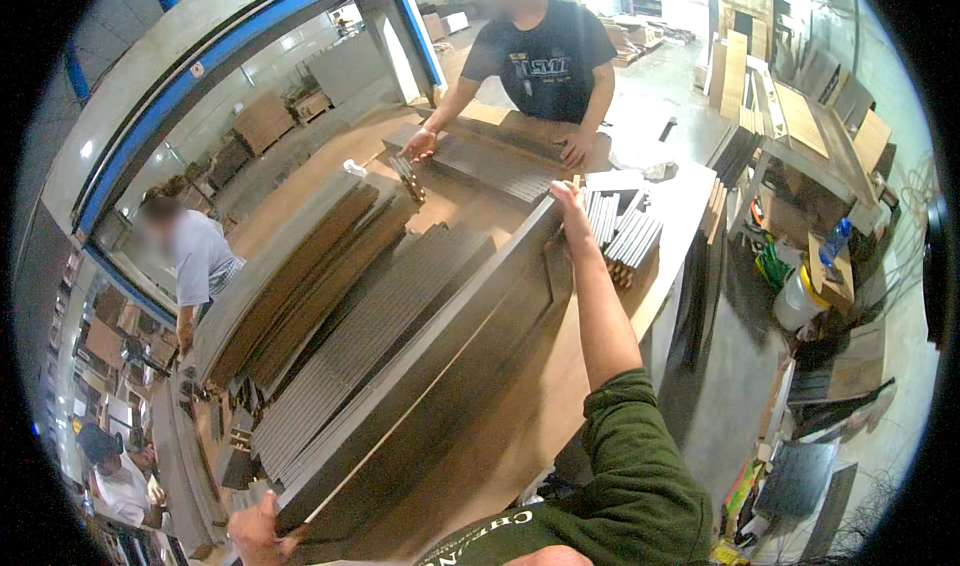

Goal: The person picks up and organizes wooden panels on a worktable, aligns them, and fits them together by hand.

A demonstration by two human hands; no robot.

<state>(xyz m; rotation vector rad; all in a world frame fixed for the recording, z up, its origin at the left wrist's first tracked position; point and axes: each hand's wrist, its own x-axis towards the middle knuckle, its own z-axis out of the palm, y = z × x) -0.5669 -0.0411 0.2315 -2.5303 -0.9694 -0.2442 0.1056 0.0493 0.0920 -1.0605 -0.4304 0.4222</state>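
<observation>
A long grey-brown panel (420,371) stretches diagonally in front of me, tilted over the table, with a pale line along its lower part. My left hand (262,531) is closed around its near left end. At the far right end, my right hand (568,197) grips the upper corner, arm stretched out. Just beyond the panel lies a row of long grey slats (365,341), packed side by side. Close to my right hand is a bundle of short grey bars (632,236).
Brown stacked boards (290,296) lie behind the slats on the wooden table (520,436). Across it, a co-worker in a dark shirt (545,61) touches grey boards (490,166). Another person (205,251) stands at the left. A white bucket (800,299) and shelving are right.
</observation>
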